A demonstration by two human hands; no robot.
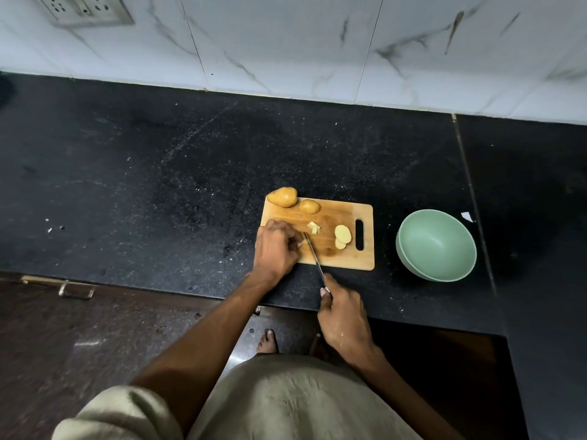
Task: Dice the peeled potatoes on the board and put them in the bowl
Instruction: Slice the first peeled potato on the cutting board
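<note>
While the green bowl (436,246) sits empty, dicing has barely begun.
My left hand (277,246) pins a potato piece on the cutting board (343,214), right hand (344,315) grips the knife (313,254); slices (342,236) and two whole potatoes (282,196) remain.

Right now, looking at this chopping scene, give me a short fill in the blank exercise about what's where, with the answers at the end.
1. The right hand holds the ____ by its handle.
2. The green bowl sits to the ____ of the cutting board.
3. The number of whole potatoes at the board's far edge is ____.
4. The potato slices lie beside the board's handle ____.

Answers: knife; right; two; slot
</note>
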